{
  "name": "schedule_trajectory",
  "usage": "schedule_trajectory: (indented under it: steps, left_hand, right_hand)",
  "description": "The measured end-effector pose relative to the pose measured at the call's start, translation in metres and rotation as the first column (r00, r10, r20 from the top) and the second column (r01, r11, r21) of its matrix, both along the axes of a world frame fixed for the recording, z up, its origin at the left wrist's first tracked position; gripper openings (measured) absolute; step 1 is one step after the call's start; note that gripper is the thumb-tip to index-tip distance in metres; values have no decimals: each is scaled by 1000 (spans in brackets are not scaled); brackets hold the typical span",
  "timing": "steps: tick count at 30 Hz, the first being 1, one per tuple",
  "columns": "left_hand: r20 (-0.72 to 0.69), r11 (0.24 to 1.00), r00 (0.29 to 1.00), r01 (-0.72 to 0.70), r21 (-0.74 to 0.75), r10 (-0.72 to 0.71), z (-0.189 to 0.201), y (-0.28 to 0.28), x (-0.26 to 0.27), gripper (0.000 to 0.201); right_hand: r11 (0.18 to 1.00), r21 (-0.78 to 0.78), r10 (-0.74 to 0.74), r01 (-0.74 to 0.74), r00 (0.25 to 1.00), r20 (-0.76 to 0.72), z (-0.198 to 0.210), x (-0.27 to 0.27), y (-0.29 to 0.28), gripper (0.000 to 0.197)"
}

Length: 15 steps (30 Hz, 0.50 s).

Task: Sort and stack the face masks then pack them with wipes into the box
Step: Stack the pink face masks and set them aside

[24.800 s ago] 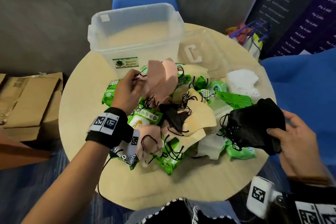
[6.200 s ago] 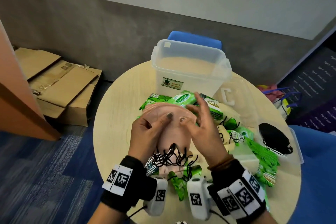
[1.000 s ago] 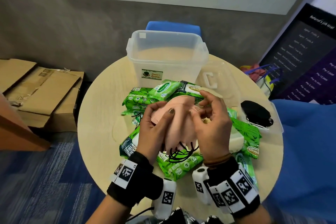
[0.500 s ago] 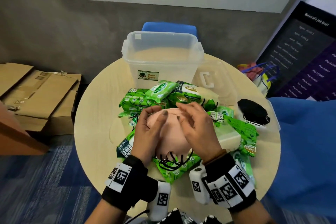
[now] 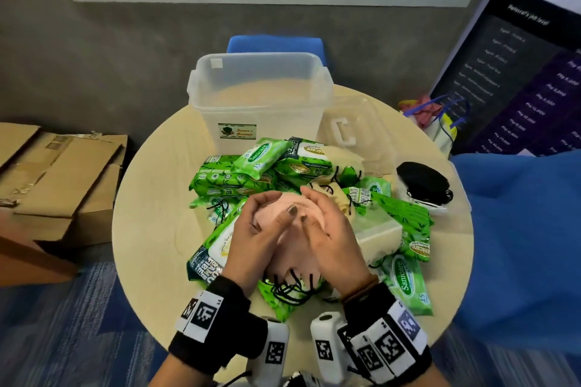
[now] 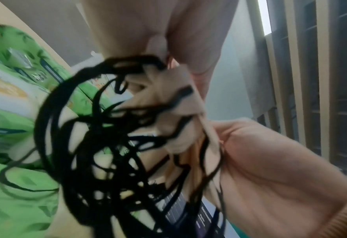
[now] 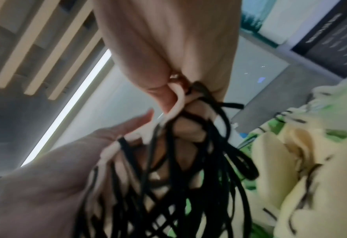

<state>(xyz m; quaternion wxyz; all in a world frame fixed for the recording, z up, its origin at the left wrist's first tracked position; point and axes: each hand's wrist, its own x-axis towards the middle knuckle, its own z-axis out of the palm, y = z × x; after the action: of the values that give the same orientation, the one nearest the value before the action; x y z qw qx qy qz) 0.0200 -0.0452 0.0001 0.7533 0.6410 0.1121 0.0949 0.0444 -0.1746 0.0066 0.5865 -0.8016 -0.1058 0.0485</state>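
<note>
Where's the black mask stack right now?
In the head view, the black mask stack sits at the table's right edge, right of the wipes pile.

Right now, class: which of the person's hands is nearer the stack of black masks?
Right. The right hand holds the pink masks on the side toward the black masks; the left hand is farther.

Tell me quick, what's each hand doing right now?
Left hand: holding the pink masks.
Right hand: holding the same pink masks from the other side.
</note>
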Motion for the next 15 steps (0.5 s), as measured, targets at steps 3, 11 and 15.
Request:
schedule_trajectory:
  steps: [3,11,15]
  left_hand:
    - [8,997,999,40,71,-41,-3,-15,6,33]
    - [-60,964,966,254,74,-250,7,-89,61,50]
    - [-169,880,887,454,142,-430,15,-139,91,88]
  right_hand:
    - [986,137,-88,98,993,-81,0,3,-20,40]
    - [956,180,-223,233,972,-74,14,22,-115,56]
    - [859,284,-381,425,903,-201,10,46,-171,40]
